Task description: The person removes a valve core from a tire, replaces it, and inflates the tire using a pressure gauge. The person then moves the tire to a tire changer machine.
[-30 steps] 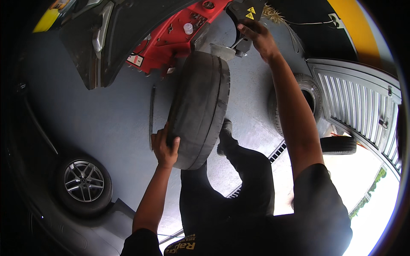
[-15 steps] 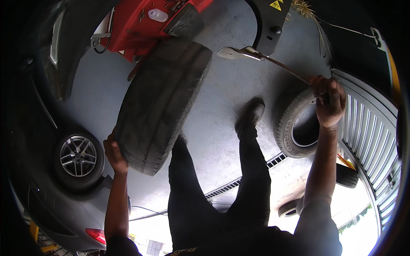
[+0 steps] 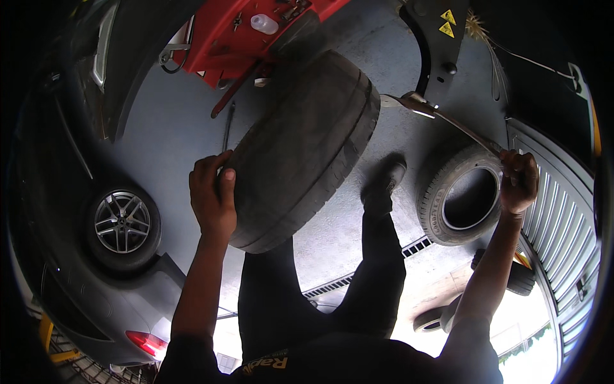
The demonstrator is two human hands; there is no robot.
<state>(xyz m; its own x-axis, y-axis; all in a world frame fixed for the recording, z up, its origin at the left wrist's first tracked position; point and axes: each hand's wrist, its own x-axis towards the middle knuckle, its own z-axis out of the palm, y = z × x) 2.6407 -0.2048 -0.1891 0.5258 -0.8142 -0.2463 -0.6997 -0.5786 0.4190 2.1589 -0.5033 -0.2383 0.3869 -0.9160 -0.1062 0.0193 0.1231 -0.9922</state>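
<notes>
A worn black tire stands tilted in front of me, tread toward me. My left hand is closed on its near left edge, thumb on the tread. On the right, my right hand is wrapped round the end of a long bead breaker handle. That handle runs to a flat metal blade under a dark machine arm with yellow warning stickers. The blade's tip reaches the tire's right side; whether they touch I cannot tell.
Behind the tire is a red machine with a small clear bottle on it. A second tire lies on the right. A grey car and an alloy wheel are on the left. A floor drain crosses near my legs.
The tire leans further to the right, its far end now close by the blade. My left hand has moved up and right with it. The right hand and handle sit slightly lower and further right.
</notes>
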